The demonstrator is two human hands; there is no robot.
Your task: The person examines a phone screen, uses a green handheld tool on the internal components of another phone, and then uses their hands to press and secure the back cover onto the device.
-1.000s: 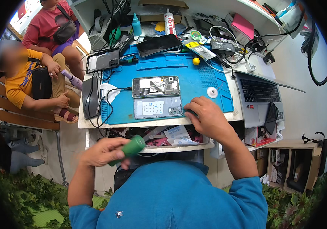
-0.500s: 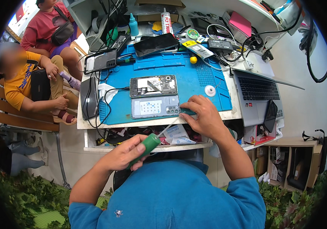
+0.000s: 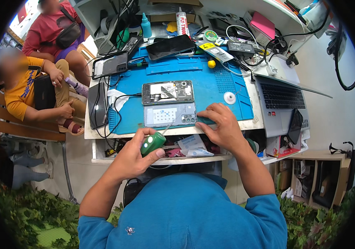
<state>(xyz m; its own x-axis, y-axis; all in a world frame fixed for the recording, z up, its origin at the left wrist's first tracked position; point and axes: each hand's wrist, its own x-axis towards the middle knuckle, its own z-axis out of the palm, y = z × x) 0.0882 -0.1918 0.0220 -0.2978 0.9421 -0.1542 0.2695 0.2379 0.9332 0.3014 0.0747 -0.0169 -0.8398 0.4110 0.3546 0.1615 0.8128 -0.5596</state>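
Here's the desk (image 3: 258, 121), blue mat (image 3: 207, 88) on top; right hand (image 3: 220, 123) at the mat's near edge, can't tell its grip; left hand (image 3: 131, 155) clamped; opened phone (image 3: 177, 93) mid-mat, grey cover (image 3: 169, 115) just beside; green-handled tool (image 3: 154, 143) in that left hand!

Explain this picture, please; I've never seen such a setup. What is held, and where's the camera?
There is no machine: these are a person's bare hands, seen by a wide fisheye camera on that person's head, looking down. The left hand holds a green-handled tool with a thin shaft. The right hand is at the right end of a gray phone back cover; whether it grips anything is unclear. Beside the cover, an opened phone lies on a blue mat.
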